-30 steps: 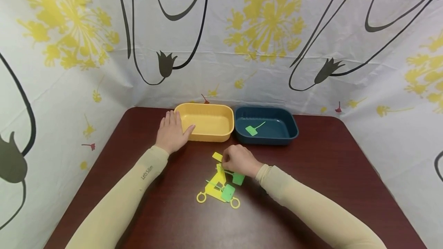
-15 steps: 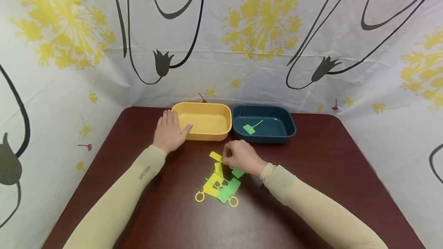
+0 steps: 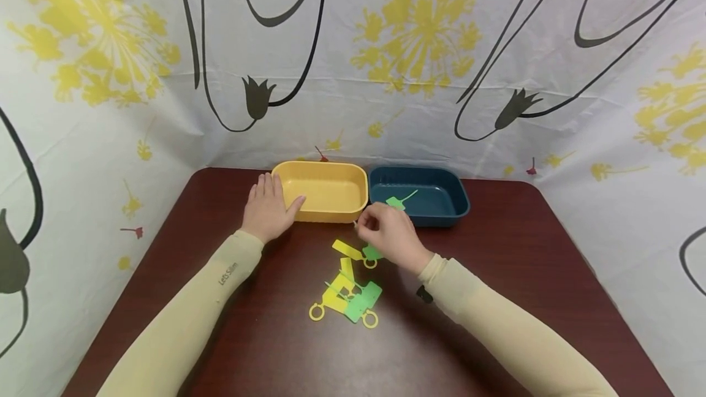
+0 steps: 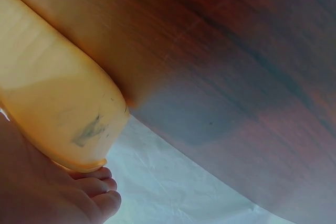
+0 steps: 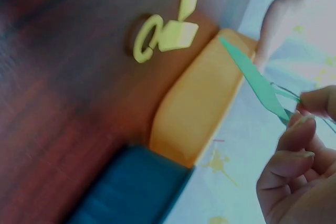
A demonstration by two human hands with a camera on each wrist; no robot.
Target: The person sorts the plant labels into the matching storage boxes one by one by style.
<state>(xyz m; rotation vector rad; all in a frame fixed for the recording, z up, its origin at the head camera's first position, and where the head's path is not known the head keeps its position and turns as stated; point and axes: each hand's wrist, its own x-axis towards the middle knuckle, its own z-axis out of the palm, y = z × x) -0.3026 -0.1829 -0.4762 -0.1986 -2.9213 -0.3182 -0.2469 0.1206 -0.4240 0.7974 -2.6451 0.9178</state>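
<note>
My right hand [image 3: 388, 234] pinches a green zip-tie tag [image 5: 252, 80] between thumb and fingertips, and its flat plate [image 3: 372, 252] hangs over the table in the head view. Below the hand lies a yellow ring tag [image 3: 346, 249]. Nearer me, more yellow ring tags [image 3: 334, 296] overlap with green zip-tie tags [image 3: 364, 302] in a small pile. My left hand [image 3: 268, 208] rests on the left end of the yellow bin [image 3: 331, 215], fingers straight along its rim. The left wrist view shows the bin's outer wall [image 4: 63, 98] above the fingers.
Touching the yellow bin on its right stands a dark blue bin [image 3: 460, 210], with one green zip-tie tag [image 3: 394, 202] inside. Both stand at the back edge of the dark red table [image 3: 496, 299]. A patterned cloth [image 3: 320, 78] hangs behind and at both sides.
My right hand has lifted a green tag off the pile and moved it up toward the bins. A yellow tag's ring has come into view beneath it. My left hand stays on the yellow bin.
</note>
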